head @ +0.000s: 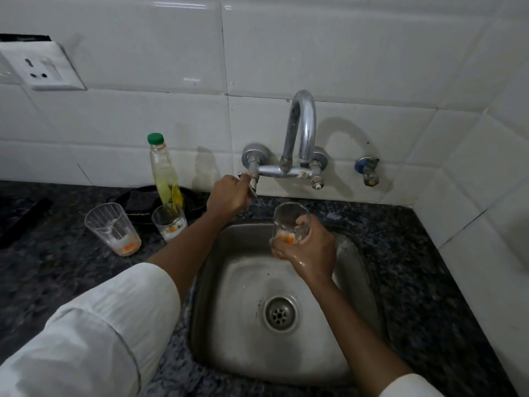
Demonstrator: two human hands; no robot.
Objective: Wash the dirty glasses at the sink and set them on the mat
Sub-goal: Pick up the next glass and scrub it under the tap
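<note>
The fingers of the right hand [307, 250] are wrapped around the lower part of a clear glass [290, 223], holding it upright over the sink [229, 348], under the spout of the tap [300, 133], probably to catch water. The fingers of the left hand [229, 194] close on the tap handle [253, 186]. The glass has orange residue at its bottom. Two more dirty glasses [113, 229] stand on the tabletop [57, 270], left of both hands.

Three dirty glasses [291, 222] [113, 229] [169, 222] — one bottle [163, 167], one sink [357, 262], one tap [300, 130].
</note>
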